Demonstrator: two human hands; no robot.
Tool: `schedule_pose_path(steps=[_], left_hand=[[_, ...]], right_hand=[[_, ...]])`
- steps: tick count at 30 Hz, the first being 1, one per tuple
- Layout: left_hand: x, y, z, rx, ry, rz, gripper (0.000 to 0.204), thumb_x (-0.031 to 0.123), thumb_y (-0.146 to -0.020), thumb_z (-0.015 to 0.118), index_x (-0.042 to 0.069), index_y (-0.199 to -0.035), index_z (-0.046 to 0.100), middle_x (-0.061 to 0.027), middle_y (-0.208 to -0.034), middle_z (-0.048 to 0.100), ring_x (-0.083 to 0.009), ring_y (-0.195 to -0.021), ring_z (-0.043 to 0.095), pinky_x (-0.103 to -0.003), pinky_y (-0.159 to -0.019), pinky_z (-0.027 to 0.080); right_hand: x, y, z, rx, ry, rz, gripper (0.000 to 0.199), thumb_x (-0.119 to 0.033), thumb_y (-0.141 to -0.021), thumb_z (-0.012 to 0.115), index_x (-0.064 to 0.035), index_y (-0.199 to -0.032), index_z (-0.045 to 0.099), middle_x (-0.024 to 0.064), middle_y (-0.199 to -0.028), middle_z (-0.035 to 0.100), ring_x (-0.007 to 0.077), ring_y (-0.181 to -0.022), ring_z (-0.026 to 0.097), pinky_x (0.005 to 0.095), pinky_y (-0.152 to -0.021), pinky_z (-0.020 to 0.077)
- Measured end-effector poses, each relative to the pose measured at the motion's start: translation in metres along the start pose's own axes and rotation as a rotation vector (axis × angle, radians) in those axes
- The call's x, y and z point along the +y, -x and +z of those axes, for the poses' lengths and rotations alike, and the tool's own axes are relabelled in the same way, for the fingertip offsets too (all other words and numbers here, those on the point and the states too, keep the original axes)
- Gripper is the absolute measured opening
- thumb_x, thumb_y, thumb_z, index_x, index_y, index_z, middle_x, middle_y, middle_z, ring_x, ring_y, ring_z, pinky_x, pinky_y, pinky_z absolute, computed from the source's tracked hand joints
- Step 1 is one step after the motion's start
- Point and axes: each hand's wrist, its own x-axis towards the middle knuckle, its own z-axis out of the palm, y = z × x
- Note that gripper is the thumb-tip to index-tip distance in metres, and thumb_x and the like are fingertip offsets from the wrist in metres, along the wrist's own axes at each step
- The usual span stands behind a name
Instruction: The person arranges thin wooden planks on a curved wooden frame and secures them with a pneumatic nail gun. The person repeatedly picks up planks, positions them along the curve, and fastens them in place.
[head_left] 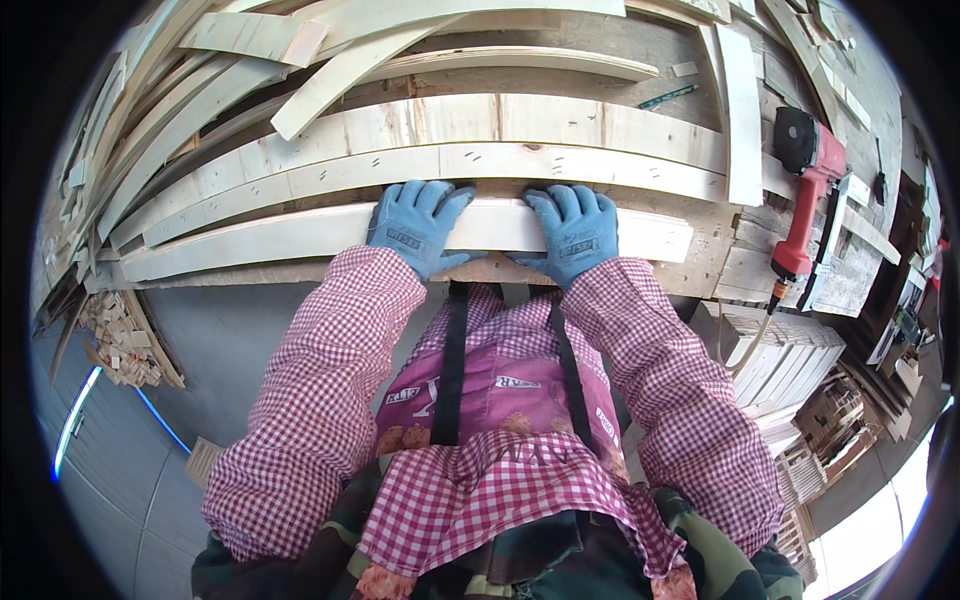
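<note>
A long pale wooden strip lies lengthwise along the near edge of the workbench. My left hand, in a blue work glove, is closed over the strip, fingers across its far side and thumb along the near side. A short way to the right, my right hand, gloved alike, grips the same strip in mirrored fashion. Just beyond my fingertips runs a wooden strip with rows of small dark marks. Behind that strip, a wider board lies against it.
A red and black pneumatic nail gun with a hose rests at the bench's right. Loose slats pile up at the far left. One short board lies crosswise at the right. Offcuts fill a box below left; stacked wood stands below right.
</note>
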Motion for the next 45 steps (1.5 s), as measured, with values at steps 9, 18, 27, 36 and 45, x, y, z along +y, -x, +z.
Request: schedule_pose_path(steps=[9, 18, 27, 36, 45], left_hand=[[-0.005, 0.001, 0.0, 0.033, 0.006, -0.045, 0.083, 0.052, -0.063, 0.075, 0.016, -0.131, 0.044, -0.0084, -0.12, 0.043, -0.0264, -0.113, 0.041, -0.044, -0.101, 0.03], [-0.012, 0.008, 0.0, -0.004, 0.017, -0.076, 0.088, 0.046, -0.06, 0.079, 0.015, -0.133, 0.041, -0.0098, -0.12, 0.042, -0.0276, -0.114, 0.041, -0.045, -0.104, 0.028], [-0.015, 0.003, 0.003, -0.046, -0.042, -0.095, 0.083, 0.056, -0.067, 0.072, 0.014, -0.132, 0.043, -0.0098, -0.122, 0.043, -0.0259, -0.114, 0.041, -0.042, -0.104, 0.029], [-0.009, -0.002, 0.01, -0.008, -0.061, -0.072, 0.082, 0.057, -0.069, 0.07, 0.016, -0.134, 0.041, -0.0082, -0.123, 0.043, -0.0249, -0.115, 0.042, -0.042, -0.105, 0.028], [0.019, -0.001, 0.018, 0.096, -0.148, -0.112, 0.077, 0.064, -0.079, 0.056, 0.016, -0.136, 0.039, -0.0084, -0.126, 0.042, -0.0227, -0.118, 0.041, -0.04, -0.106, 0.028]], right_hand=[[0.035, 0.057, -0.029, 0.503, -0.282, 0.139, 0.072, -0.029, -0.07, 0.076, -0.0102, -0.13, 0.042, 0.0099, -0.129, 0.046, 0.0294, -0.12, 0.043, 0.0446, -0.101, 0.033], [0.285, 0.141, -0.059, 0.718, -0.387, 0.872, 0.085, -0.028, -0.071, 0.079, 0.001, -0.137, 0.034, 0.0185, -0.118, 0.053, 0.0277, -0.108, 0.054, 0.0377, -0.093, 0.0425], [0.364, 0.057, -0.064, 0.556, -0.123, 0.785, 0.109, -0.017, -0.055, 0.087, -0.0002, -0.141, 0.021, 0.0202, -0.133, 0.045, 0.0299, -0.119, 0.048, 0.0357, -0.103, 0.0378], [0.437, 0.12, -0.064, 0.341, -0.618, 1.136, 0.065, -0.023, -0.071, 0.077, -0.0074, -0.128, 0.05, 0.0055, -0.079, 0.063, 0.0131, -0.058, 0.058, 0.026, -0.051, 0.0482], [0.148, 0.247, -0.151, 0.452, -1.287, 0.806, 0.023, -0.02, -0.08, 0.061, 0.0029, -0.08, 0.059, 0.0095, -0.068, 0.056, 0.0193, -0.064, 0.055, 0.0309, -0.063, 0.0459]])
